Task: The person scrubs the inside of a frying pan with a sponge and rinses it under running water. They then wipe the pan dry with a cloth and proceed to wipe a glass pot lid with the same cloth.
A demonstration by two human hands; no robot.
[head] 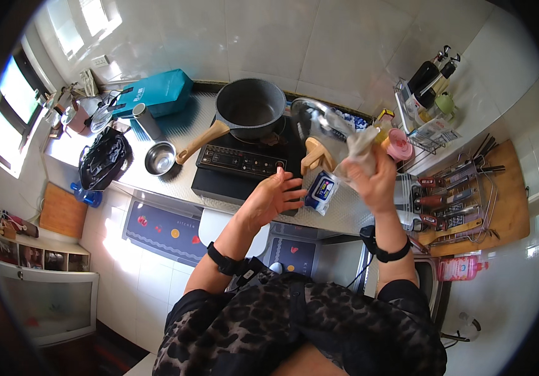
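My right hand (pixel 371 181) grips a pale, crumpled plastic bag (pixel 361 145), slightly blurred, above the right part of the counter. With fingers spread and nothing held, my left hand (pixel 276 195) hovers at the front edge of a black induction cooker (pixel 239 181). On the cooker stands a dark grey pot (pixel 250 110) with a wooden handle (pixel 203 140) pointing to the front left. A glass lid (pixel 311 120) leans behind the bag, near light wooden handle-like parts (pixel 317 155). Between my hands lies a blue and white wipes packet (pixel 323 191).
Left of the cooker are a small steel bowl (pixel 160 159), a thermos flask (pixel 146 121), a teal bag (pixel 156 91) and a black plastic bag (pixel 105 159). At the right are a pink container (pixel 398 144), a wire rack with bottles (pixel 424 136) and a knife rack (pixel 462 197).
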